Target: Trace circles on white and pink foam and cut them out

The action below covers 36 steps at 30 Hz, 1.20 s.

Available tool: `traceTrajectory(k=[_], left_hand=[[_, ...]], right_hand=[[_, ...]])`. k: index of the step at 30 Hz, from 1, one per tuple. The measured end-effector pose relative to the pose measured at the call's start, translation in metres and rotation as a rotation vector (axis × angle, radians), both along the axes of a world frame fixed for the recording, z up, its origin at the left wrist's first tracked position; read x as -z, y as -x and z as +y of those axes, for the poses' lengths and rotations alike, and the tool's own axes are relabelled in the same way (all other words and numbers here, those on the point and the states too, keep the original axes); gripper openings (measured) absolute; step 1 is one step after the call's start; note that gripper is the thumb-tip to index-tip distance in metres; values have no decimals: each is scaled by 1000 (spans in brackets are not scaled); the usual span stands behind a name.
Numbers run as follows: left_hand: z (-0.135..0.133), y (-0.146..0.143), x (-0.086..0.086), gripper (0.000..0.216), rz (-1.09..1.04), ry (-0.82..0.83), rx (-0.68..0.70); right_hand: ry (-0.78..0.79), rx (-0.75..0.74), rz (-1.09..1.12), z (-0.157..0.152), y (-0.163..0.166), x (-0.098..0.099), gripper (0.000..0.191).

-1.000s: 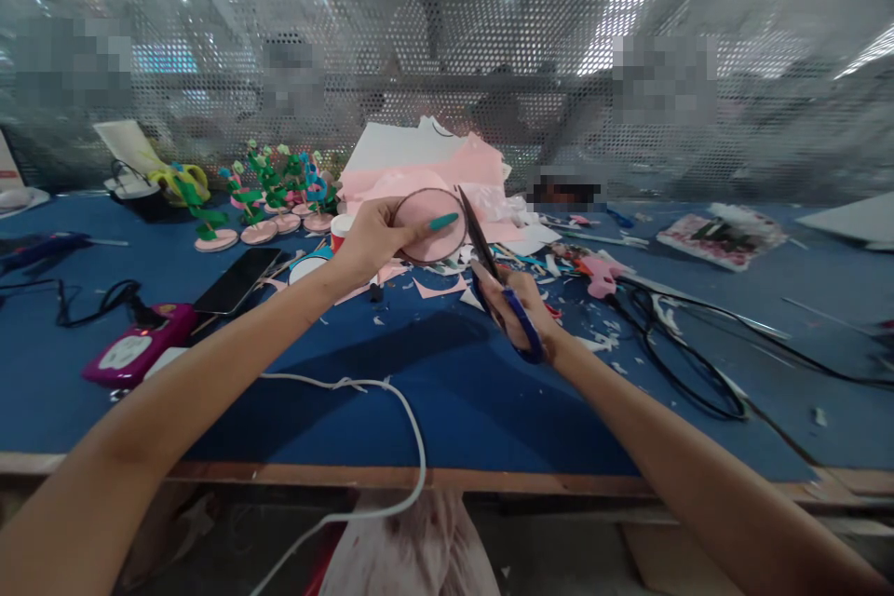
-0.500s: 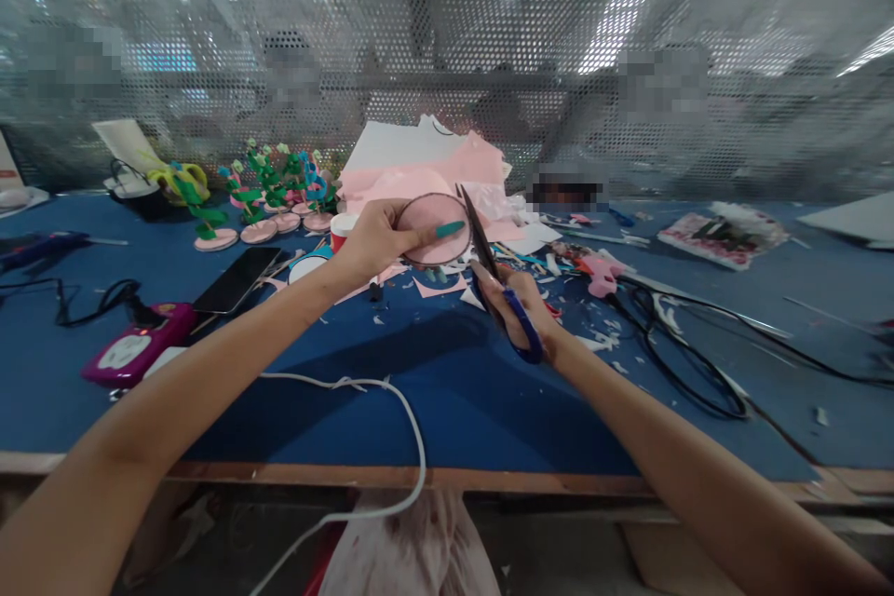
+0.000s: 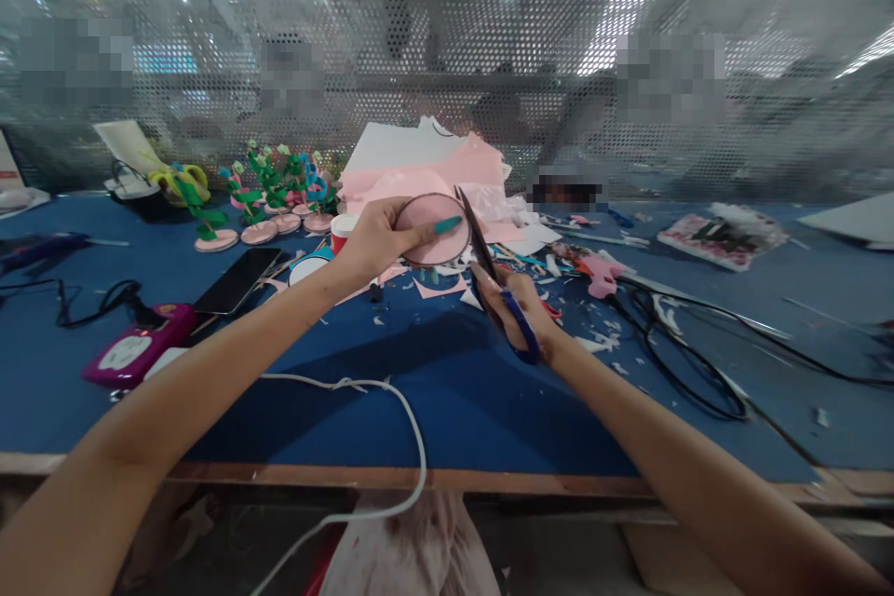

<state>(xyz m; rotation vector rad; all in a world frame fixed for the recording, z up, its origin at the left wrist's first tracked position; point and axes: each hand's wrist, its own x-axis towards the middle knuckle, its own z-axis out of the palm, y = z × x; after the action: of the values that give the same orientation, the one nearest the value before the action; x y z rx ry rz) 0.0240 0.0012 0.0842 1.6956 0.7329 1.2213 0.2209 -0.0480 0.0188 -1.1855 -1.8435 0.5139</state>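
Note:
Between the thumb and fingers of my left hand (image 3: 381,237) is a round pink disc (image 3: 437,247) with a dark outline, held up over the table. The thumb, with a long teal nail, lies flat across its face. My right hand (image 3: 521,298) grips blue-handled scissors (image 3: 481,237), whose dark blades point up and sit at the disc's right edge. The blade tips are slightly apart. Whether the blades touch the disc I cannot tell. Behind the disc lies a pile of pink and white sheets (image 3: 412,149).
Several small craft plants (image 3: 260,231) on pink bases stand at the back left. A phone (image 3: 237,281), a purple power socket (image 3: 143,345) and a white cable (image 3: 412,419) lie on the left. A pink glue gun (image 3: 602,273) with a black cord and paper scraps lie on the right.
Very little differs. The scissors' handles have shifted slightly left with my right hand, and the blade tips have moved a touch left. My left hand and the disc stay nearly still.

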Motion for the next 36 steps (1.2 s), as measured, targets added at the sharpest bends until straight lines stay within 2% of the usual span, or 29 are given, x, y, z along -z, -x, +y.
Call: traceTrajectory(k=[6, 17, 24, 29, 36], left_hand=[[-1, 1, 3, 45, 68, -26, 12], [0, -1, 7, 54, 20, -60, 47], [4, 0, 9, 49, -5, -76, 3], [6, 0, 10, 48, -21, -89, 2], [4, 0, 10, 48, -9, -50, -4]], right_hand=[[24, 17, -13, 1, -2, 1, 66], [-37, -4, -2, 0, -1, -2, 68], [80, -104, 79, -2, 0, 0, 70], [-8, -72, 75, -1, 0, -2, 67], [13, -45, 68, 0, 0, -1, 63]])
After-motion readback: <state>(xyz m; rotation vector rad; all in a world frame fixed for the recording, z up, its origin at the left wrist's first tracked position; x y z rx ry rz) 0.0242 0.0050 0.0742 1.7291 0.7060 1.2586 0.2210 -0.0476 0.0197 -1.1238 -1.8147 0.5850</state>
